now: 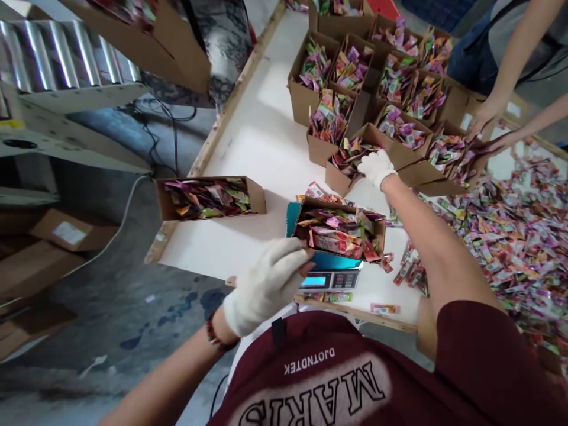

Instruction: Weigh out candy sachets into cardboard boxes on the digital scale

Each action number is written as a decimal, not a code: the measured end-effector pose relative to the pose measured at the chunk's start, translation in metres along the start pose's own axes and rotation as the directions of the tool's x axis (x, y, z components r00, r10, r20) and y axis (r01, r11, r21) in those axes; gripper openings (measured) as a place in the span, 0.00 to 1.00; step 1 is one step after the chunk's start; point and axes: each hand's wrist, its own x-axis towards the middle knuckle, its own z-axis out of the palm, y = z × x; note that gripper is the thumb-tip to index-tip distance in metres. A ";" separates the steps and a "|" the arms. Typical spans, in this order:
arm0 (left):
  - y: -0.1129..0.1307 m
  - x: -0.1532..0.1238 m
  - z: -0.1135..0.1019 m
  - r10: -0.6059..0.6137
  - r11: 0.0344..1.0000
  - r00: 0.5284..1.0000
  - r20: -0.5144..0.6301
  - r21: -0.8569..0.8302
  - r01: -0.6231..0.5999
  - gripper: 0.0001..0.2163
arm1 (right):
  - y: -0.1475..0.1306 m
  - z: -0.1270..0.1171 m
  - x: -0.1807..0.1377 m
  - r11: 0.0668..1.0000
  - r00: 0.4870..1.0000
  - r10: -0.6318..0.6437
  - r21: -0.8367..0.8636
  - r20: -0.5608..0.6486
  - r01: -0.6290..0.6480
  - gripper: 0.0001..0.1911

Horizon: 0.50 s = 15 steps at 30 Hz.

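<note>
Carton (341,206) sat on scale (331,279).
Left hand (266,285) pinched its near corner; right hand (376,167) curled shut in far carton (337,179); a tug might tip it.

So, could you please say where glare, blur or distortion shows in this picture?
In the head view, glare bleaches the white table far off, the metal rollers glint, the wide lens bows the table's edge, and the left hand and sachet box look sharp.

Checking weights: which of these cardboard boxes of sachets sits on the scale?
The box nearest the person, gripped at its corner by the left hand: it alone rests on the teal scale; the others stand on the white table.
</note>
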 end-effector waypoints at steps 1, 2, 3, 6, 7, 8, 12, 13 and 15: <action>0.005 0.007 0.010 0.023 1.000 0.998 0.055 0.002 -0.023 0.11 | -0.002 -0.001 -0.004 0.999 0.999 0.013 -0.034 0.039 -0.012 0.12; 0.009 0.014 0.021 0.042 0.999 0.994 0.100 0.004 -0.042 0.12 | -0.004 -0.003 -0.010 0.998 0.997 0.029 -0.061 0.074 -0.025 0.11; 0.014 0.020 0.032 0.056 0.998 0.990 0.129 0.006 -0.057 0.14 | -0.006 -0.008 -0.019 0.995 0.993 0.045 -0.093 0.105 -0.035 0.10; 0.023 0.034 0.056 0.090 0.995 0.977 0.193 0.023 -0.096 0.17 | -0.012 -0.034 -0.056 0.961 0.983 0.099 -0.270 0.156 -0.054 0.14; 0.024 0.036 0.060 0.094 0.994 0.973 0.212 0.036 -0.104 0.18 | -0.016 -0.047 -0.072 0.939 0.982 0.118 -0.338 0.149 -0.061 0.15; 0.024 0.036 0.062 0.096 0.993 0.969 0.229 0.050 -0.110 0.17 | -0.022 -0.061 -0.089 0.916 0.983 0.131 -0.395 0.127 -0.071 0.16; 0.016 0.021 0.047 0.084 0.985 0.954 0.286 0.122 -0.124 0.17 | -0.056 -0.105 -0.160 0.894 0.995 0.101 -0.436 -0.027 -0.103 0.12; 0.012 0.013 0.038 0.077 0.982 0.952 0.298 0.143 -0.124 0.17 | -0.068 -0.110 -0.175 0.901 0.995 0.086 -0.421 -0.055 -0.101 0.12; 0.002 -0.008 0.014 0.062 0.974 0.948 0.314 0.187 -0.125 0.16 | -0.092 -0.108 -0.198 0.923 0.996 0.065 -0.375 -0.065 -0.085 0.12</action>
